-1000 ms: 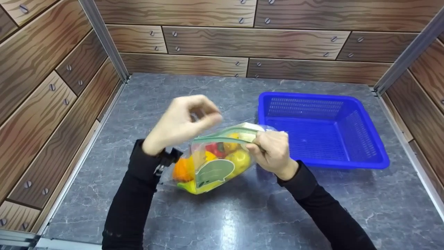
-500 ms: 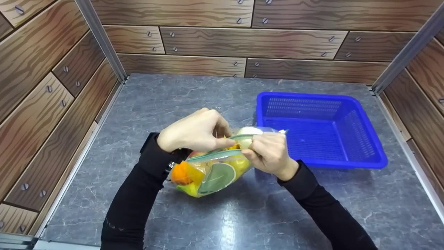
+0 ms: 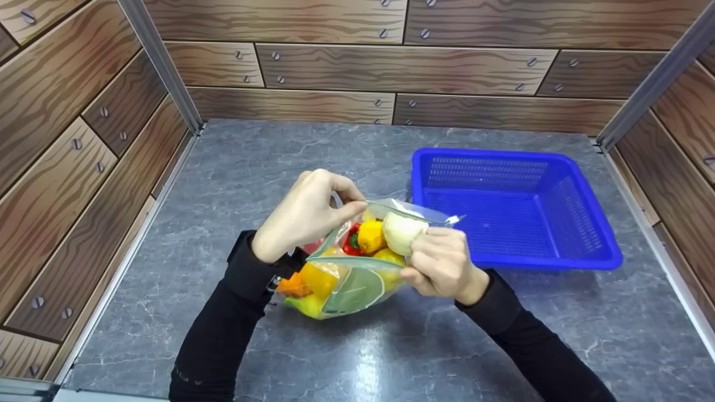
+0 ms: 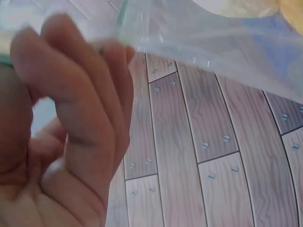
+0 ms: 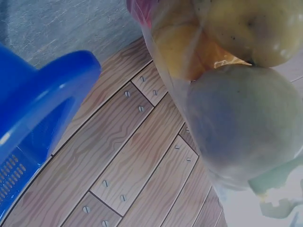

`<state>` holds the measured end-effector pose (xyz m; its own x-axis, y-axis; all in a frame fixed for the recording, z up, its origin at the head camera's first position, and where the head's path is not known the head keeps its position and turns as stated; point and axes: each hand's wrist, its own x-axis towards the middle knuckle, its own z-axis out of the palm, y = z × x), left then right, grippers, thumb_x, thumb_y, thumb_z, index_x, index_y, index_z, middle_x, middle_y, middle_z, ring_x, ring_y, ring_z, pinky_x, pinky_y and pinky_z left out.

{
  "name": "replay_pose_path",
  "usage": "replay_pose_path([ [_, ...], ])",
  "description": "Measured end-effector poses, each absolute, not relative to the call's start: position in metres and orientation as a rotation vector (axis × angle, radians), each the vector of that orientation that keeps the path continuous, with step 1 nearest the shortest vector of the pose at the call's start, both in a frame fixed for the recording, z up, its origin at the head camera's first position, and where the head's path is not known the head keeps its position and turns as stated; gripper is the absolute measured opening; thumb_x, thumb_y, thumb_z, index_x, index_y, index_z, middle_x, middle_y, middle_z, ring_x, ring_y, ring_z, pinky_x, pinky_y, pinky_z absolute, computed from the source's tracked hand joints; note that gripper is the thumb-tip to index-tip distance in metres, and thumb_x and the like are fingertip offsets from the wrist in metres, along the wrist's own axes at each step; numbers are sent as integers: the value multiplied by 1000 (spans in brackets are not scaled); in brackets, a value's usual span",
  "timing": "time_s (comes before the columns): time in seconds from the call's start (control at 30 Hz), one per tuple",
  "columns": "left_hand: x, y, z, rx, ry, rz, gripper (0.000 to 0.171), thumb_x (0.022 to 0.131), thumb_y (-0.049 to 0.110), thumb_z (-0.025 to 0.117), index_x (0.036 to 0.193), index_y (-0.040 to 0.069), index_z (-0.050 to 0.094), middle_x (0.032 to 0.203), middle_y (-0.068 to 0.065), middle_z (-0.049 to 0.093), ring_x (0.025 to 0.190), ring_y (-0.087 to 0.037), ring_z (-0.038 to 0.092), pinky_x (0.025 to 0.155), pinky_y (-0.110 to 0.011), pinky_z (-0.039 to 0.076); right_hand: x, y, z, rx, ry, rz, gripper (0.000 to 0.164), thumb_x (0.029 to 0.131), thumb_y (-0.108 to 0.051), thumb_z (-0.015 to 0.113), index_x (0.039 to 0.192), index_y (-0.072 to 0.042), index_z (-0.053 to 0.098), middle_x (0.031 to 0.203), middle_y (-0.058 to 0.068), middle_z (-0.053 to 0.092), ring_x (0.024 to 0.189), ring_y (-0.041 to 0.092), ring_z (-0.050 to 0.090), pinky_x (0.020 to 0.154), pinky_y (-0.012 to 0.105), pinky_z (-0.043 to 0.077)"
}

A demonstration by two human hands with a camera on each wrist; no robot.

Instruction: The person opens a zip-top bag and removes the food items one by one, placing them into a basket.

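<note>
A clear zip bag point(image 3: 357, 290) with green zip strips and a dark-green printed patch lies on its side, its mouth spread apart. My left hand point(image 3: 307, 212) pinches the far zip strip between thumb and fingers. The right hand point(image 3: 444, 262) grips the bag's right end by the near strip. Inside show a pale round vegetable point(image 3: 403, 231), a yellow piece point(image 3: 371, 237), a red pepper-like piece point(image 3: 352, 241) and an orange piece point(image 3: 293, 286). In the left wrist view, curled fingers point(image 4: 90, 104) meet the film. The right wrist view shows the pale vegetable point(image 5: 246, 118) through the plastic; the right hand is hidden there.
A blue plastic basket point(image 3: 503, 262) with slotted walls stands right of the bag, close behind the right hand. The grey marbled table point(image 3: 234, 156) is enclosed by wood-print panels point(image 3: 408, 67) and metal corner posts point(image 3: 162, 61).
My left hand has come down from above the bag and taken hold of the far strip. The mouth has gone from nearly closed to wide, baring the contents. The right hand keeps its grip.
</note>
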<state>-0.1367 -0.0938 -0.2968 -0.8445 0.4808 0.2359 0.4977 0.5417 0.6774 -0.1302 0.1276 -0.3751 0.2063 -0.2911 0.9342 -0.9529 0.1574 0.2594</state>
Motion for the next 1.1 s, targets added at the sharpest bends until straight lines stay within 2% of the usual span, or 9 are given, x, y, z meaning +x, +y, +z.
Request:
replay_pose_path([
  [0.17,-133,-94,-300,-731,-2694,-1272,13,92,24,68,89,15,77,81,3,72,70,-10,60,63,-21,47,-120,132,-373,1453,-1234,744,57,103,-24,45,48,-17,28,48,-6,25,43,7,19,42,21,19],
  [0.37,-130,-91,-303,-637,-2656,-1325,13,92,26,68,91,16,76,82,2,73,52,-15,53,51,-22,43,-111,142,-373,1493,-1222,703,55,101,-20,44,48,-16,27,49,-4,25,45,9,19,45,22,14],
  [0.57,-130,-86,-304,-602,-2645,-1294,12,92,25,68,91,17,76,82,4,73,58,-14,55,57,-21,45,-104,146,-367,1471,-1384,755,52,101,-21,45,50,-15,40,52,-5,34,46,8,25,44,20,18],
  [0.7,-131,-85,-304,-591,-2646,-1271,12,92,25,67,90,18,76,82,4,73,59,-13,54,59,-22,45,-98,149,-357,1406,-1670,764,38,100,-21,52,65,-11,59,63,-2,49,53,10,39,48,20,33],
  [0.77,-131,-85,-304,-594,-2643,-1267,12,92,26,67,90,18,76,82,5,72,60,-11,54,60,-23,45,-95,148,-348,1381,-1838,702,21,96,-21,61,80,-10,68,74,-1,60,63,11,51,57,21,45],
  [0.83,-131,-85,-303,-599,-2641,-1271,12,92,25,67,91,18,76,82,5,72,61,-11,54,61,-22,46,-95,146,-340,1374,-2012,580,9,92,-18,68,96,-11,71,86,0,65,72,12,57,63,22,49],
  [0.93,-131,-85,-303,-601,-2639,-1274,11,91,25,68,90,17,76,83,4,72,62,-11,54,60,-21,44,-95,139,-332,1391,-2226,371,24,86,-17,74,109,-15,69,101,1,66,84,15,61,69,25,54],
  [1.0,-131,-84,-304,-597,-2639,-1271,11,91,24,68,90,16,76,84,4,73,62,-12,54,59,-20,44,-94,135,-331,1389,-2315,187,25,85,-18,74,109,-15,67,102,3,65,85,16,60,68,26,54],
  [1.1,-132,-84,-305,-590,-2632,-1268,11,91,24,68,90,16,76,85,4,74,63,-12,55,60,-21,44,-95,129,-332,1360,-2364,-58,25,86,-21,73,108,-13,65,105,5,64,88,20,60,75,29,54],
])
